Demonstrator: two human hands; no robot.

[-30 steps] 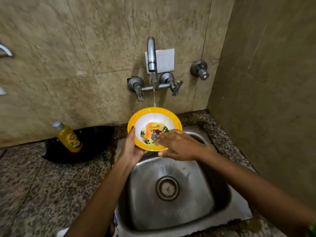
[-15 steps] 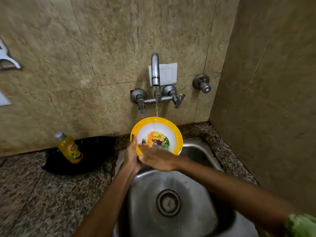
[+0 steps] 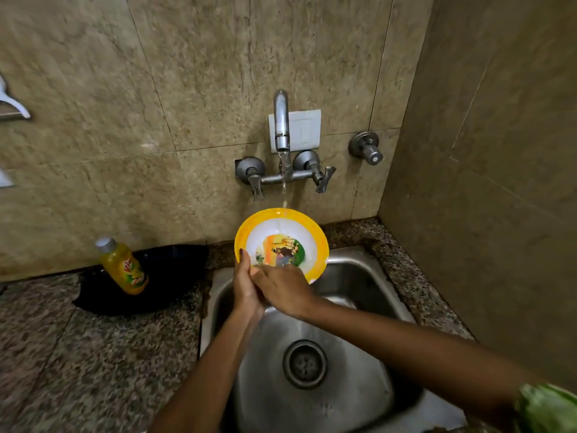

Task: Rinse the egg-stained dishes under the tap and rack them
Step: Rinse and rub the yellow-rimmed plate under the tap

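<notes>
While water falls in a thin stream from the tap (image 3: 281,126) at upper centre, the yellow-rimmed bowl (image 3: 282,242) sits tilted just below it, over the back edge of the steel sink (image 3: 359,289), at the middle of the frame. The left hand (image 3: 246,285) grips the bowl's lower-left rim, thumb on the inner face. The right hand (image 3: 282,290) lies across the lower rim, fingers reaching into the bowl and seemingly rubbing; how far they curl cannot be told. The two hands touch each other. The bowl looks like light, stiff melamine or plastic: unlikely to shatter, but slick when wet. A rim pinch, thumb inside and fingers behind, probably serves best. No rack is in view.
</notes>
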